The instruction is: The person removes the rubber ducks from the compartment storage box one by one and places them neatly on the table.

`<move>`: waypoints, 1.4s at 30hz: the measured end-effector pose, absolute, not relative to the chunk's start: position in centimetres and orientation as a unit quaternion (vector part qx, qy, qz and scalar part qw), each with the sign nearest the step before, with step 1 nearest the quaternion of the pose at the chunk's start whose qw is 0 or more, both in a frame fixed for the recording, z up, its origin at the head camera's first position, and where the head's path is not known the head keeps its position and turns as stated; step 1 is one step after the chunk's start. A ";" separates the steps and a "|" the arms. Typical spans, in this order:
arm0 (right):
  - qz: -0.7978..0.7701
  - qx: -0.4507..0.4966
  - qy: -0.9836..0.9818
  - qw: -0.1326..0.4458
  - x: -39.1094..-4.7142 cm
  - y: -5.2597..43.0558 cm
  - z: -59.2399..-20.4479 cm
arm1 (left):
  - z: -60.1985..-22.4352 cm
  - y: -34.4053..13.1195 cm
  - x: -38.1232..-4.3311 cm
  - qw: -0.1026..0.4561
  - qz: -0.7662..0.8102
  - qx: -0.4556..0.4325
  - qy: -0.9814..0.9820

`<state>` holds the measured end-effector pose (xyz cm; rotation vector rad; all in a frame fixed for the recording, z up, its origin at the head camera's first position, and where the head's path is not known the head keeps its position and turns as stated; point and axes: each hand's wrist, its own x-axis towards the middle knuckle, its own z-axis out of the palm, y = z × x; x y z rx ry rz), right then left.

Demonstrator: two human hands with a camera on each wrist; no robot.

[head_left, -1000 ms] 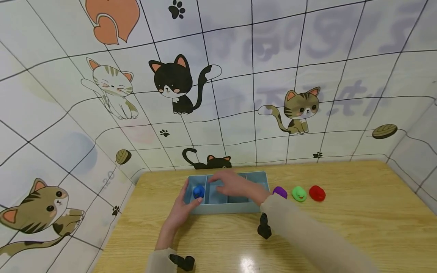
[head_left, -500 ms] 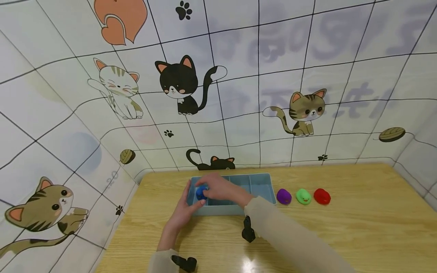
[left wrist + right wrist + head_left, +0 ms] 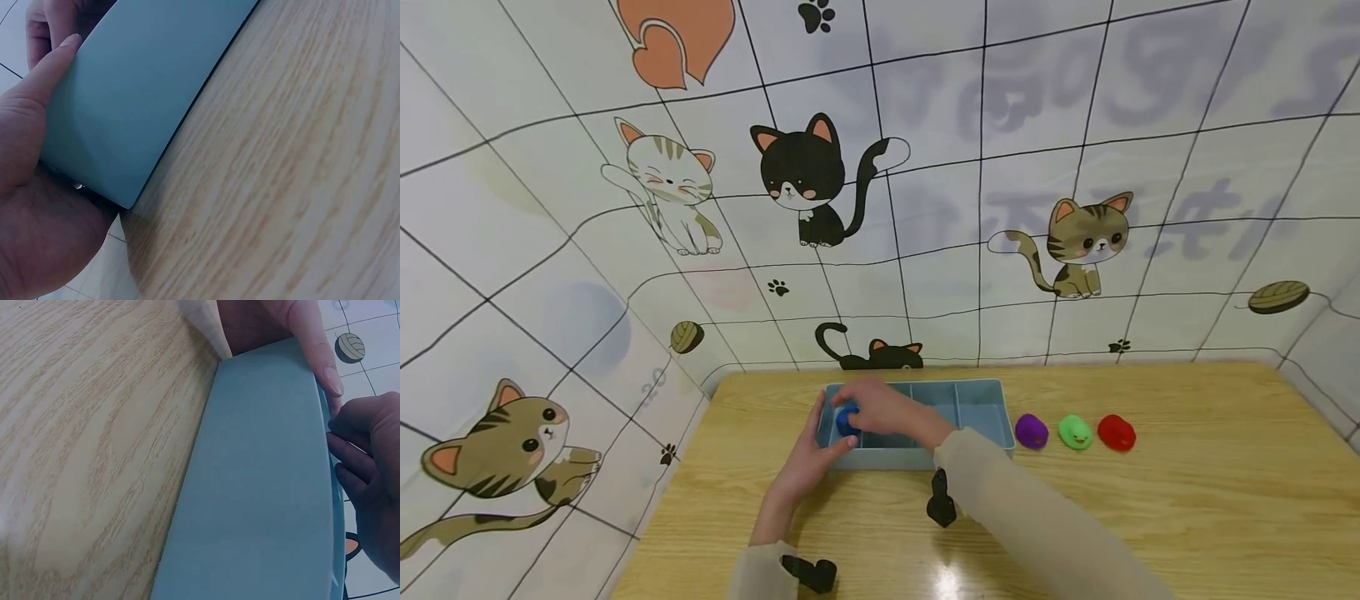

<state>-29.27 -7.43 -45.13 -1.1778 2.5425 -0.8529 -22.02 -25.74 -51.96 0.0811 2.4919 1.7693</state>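
Tray of pale blue plastic, split into four compartments in a row, lies lengthwise on the wood-grained surface near the patterned wall. A small blue toy sits inside its leftmost compartment, partly covered by the right grip. That grip reaches over the near wall of the tray with bent fingers and grasps the blue toy from above; in the right wrist view the fingers curl behind the rim and the toy is out of sight.

The left grip holds the tray at its left end, fingers along the short side and thumb over the near rim, close to the right fingers.

Just beyond the tray's right end lie three more toys in a row: a purple toy nearest it, a green toy duck with an orange beak, and a red toy. Both arms wear beige sleeves, each with a black wrist device. Cartoon cats, paw prints and balls of yarn decorate the wall, crossed by a dark grid
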 end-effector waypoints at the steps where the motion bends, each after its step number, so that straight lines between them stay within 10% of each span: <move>1: -0.289 -0.401 0.863 0.109 -29.3 -7.5 -45.2 | -51.9 -25.7 -22.0 0.043 0.578 0.026 0.815; 42: -0.225 -0.412 0.880 0.064 -29.6 -9.0 -47.2 | -51.4 -26.4 -22.0 0.090 0.592 0.046 0.800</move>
